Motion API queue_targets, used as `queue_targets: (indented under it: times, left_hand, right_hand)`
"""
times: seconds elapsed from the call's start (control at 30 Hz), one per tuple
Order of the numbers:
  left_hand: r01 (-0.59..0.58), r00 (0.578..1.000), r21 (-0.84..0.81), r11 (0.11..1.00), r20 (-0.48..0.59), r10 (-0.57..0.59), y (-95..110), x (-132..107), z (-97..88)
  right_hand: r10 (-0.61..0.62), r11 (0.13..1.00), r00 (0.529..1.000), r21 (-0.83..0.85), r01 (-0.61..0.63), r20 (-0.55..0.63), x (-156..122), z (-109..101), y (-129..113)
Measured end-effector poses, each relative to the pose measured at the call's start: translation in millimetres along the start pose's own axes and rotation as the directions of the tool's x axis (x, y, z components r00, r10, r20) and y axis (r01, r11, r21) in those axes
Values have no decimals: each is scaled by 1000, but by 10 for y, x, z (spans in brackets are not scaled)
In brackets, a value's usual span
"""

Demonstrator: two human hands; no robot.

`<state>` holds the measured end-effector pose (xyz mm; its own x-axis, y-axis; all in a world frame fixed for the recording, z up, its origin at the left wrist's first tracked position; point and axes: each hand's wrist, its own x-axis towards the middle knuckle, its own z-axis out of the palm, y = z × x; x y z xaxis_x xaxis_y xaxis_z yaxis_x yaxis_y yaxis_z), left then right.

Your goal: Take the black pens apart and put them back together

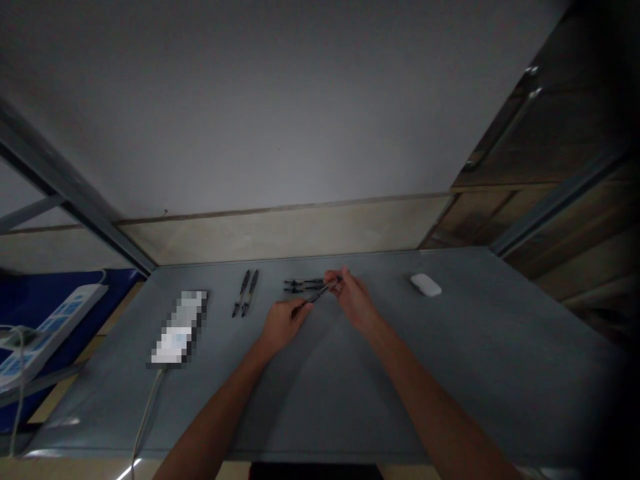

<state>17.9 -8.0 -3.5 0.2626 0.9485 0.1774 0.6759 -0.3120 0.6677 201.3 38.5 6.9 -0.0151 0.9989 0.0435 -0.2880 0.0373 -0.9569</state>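
Note:
A slim dark pen [320,291] is held at a slant above the grey tabletop [320,387]. My left hand [285,325] is closed round its lower left end. At the upper right end, the fingers of my right hand [354,298] pinch it. Just behind the hands lie more dark pens [297,283], set sideways and partly hidden by the right fingers. To the left of my left hand, a pair of similar pens [245,293] lies side by side, pointing away from me.
A blurred-out phone-like device [177,330] with a cable [146,417] lies at the left. A white rounded case [426,285] sits to the right. Beyond the left edge, a power strip [53,333] rests on a blue surface. Metal posts [560,200] and a wall [280,120] bound the table.

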Motion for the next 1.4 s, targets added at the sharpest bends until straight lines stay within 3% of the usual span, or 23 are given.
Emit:
queue_targets:
  times: [0.17,0.3,0.47,0.63,0.8,0.9,1.0,1.07,1.13,1.2,1.3,1.4]
  left_hand:
    - [-39,998,149,988,63,30,80,-27,81]
    - [-57,992,222,973,119,31,98,-24,67]
    - [-40,996,198,979,88,22,109,-33,11]
    - [-6,997,172,985,74,-7,113,-62,7]
    - [36,999,194,980,23,-42,144,-45,0]
    - [42,999,274,961,-33,-34,194,-93,-130]
    - [28,987,348,937,-159,30,164,-370,-360]
    - [107,938,405,908,-344,43,41,-694,-537]
    - [289,828,480,828,-559,34,-156,-1061,-707]
    - [507,705,510,695,-709,5,-369,-1383,-842]
    - [671,644,516,532,-762,-73,-585,-1670,-944]
    - [718,650,525,457,-741,-169,-636,-1743,-948]
  right_hand:
    - [150,901,954,361,-240,260,-104,104,-120]
    - [144,775,918,535,-337,369,-152,123,-166]
    - [86,702,936,647,-299,340,-112,38,-204]
    - [16,684,970,705,-187,242,-44,-110,-256]
    - [-17,686,971,709,-162,238,-23,-185,-284]
    - [-20,682,970,713,-163,241,-37,-171,-307]
    - [13,650,966,732,-204,258,-57,-146,-339]
    - [23,618,967,756,-214,254,-64,-134,-353]
    - [30,599,965,768,-226,260,-59,-123,-355]
    - [40,594,962,768,-239,269,-47,-112,-341]
    - [53,602,964,762,-240,262,-30,-92,-310]
    - [53,613,964,754,-236,260,-24,-87,-295]
